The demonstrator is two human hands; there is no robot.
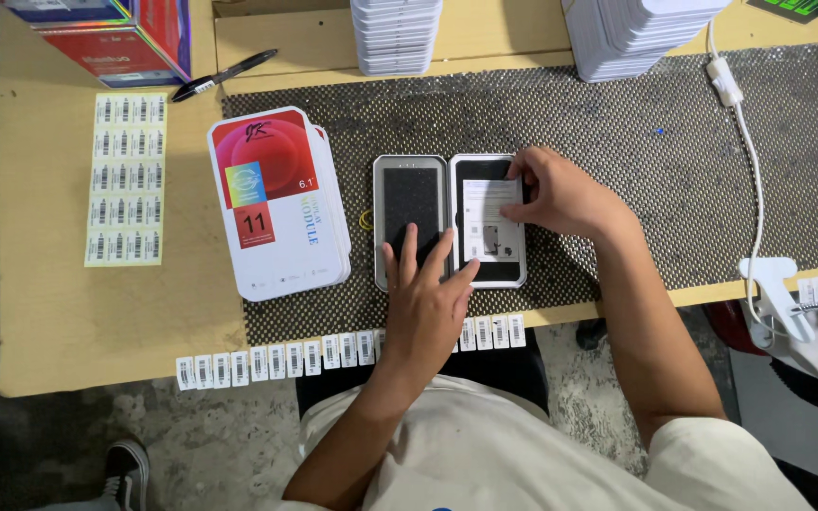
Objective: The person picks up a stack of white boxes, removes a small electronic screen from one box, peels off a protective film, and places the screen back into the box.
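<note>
Left hand [425, 295] spread flat, hiding grey tray [410, 220] bottom; right hand [560, 197] pinching leaflet [491, 220] edge.

Landmark: open grey case [410, 180] on the dark mat [617, 142]. Left hand [425, 301] lies flat on the case's near end, fingers spread. Just right of the case, touching it, a white tray [489, 270] with a black panel and a paper slip [490, 203]; right hand [560, 194] pinches the slip at its far right edge. Left of the case, a stack of white boxes [276, 203] with red tops. Near side of the case, a row of barcode labels [267, 361] along the table edge. Far left, a label sheet [127, 180] and a black marker [223, 75].
</note>
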